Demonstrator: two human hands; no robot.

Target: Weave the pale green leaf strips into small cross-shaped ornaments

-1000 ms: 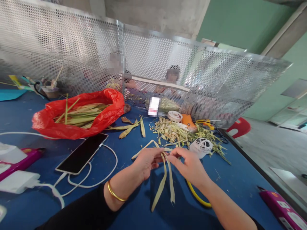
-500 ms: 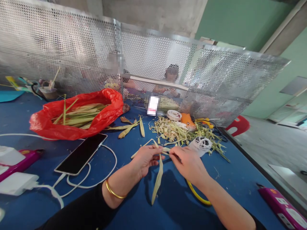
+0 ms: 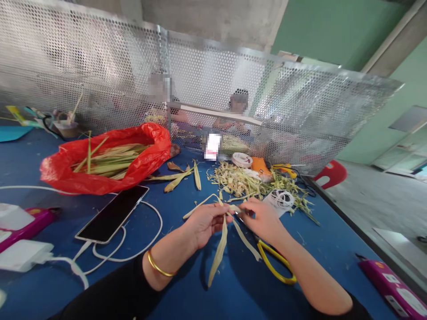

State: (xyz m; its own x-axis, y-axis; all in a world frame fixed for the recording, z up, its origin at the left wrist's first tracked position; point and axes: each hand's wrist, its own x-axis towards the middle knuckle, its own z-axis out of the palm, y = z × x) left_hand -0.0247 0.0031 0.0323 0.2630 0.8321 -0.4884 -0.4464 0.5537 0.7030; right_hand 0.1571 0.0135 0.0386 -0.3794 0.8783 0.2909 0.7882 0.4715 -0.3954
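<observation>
My left hand (image 3: 207, 223) is closed in a pinch on several pale dried leaf strips (image 3: 218, 255). They cross at its fingertips; one hangs toward me, another points away to the left, and a narrow one (image 3: 246, 241) slants down to the right. Close beside it, my right hand (image 3: 262, 222) is closed with its fingertips on a short pale piece of the same leaf strip, partly hidden by the fingers. Beneath the right hand and wrist, yellow-handled scissors (image 3: 278, 278) lie on the blue table, their blades partly covered.
A red plastic bag (image 3: 55, 178) of long leaves stands left, near a phone (image 3: 113, 214) on a white cable. Leaf scraps (image 3: 235, 180), a tape roll (image 3: 242, 160) and a coil of white cord (image 3: 280, 200) lie beyond my hands. People sit behind the perforated metal screen (image 3: 207, 66).
My right hand has shifted slightly right and up. A narrow strip end now hangs free between my hands, and more of the scissors shows.
</observation>
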